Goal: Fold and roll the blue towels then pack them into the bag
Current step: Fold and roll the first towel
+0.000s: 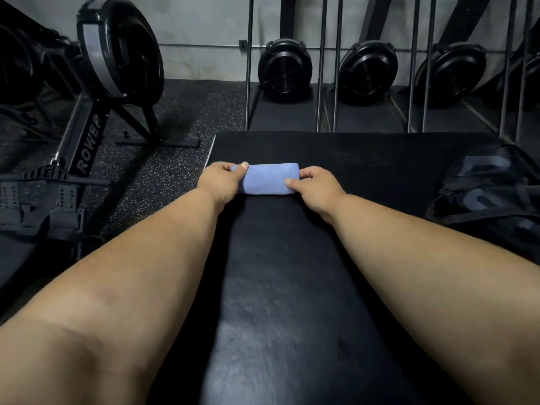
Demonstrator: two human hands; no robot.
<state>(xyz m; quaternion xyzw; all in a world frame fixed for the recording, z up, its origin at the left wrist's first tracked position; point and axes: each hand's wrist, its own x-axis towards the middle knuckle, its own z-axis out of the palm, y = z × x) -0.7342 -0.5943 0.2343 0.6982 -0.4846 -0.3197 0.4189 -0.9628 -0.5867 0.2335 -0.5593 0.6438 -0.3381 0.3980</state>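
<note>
A blue towel (267, 179), already rolled into a short thick cylinder, lay crosswise on the black padded table (292, 258), toward its far end and roughly centred between the two outstretched arms. The left hand (220, 181) held the roll's left end, thumb laid over the top and fingers curled round the far side out of view; the right hand (314, 188) held the right end the same way, thumb pressed on the near face. Each hand's grip was closed on the towel, with the roll resting on the table and not lifted. The dark bag (488, 191) sat at the right edge of the table, well apart from the roll, its opening hard to make out in the dim light. The towel looked soft and light, a cloth that would give under pressure and, judging by its loose outer layer, spring open if let go. It would probably handle best taken round the middle with one hand spanning the loose edge, or kept pinched at both ends as here, so the roll stayed tight on the way to the bag. A rowing machine (87, 147) stood on the floor to the left.
</note>
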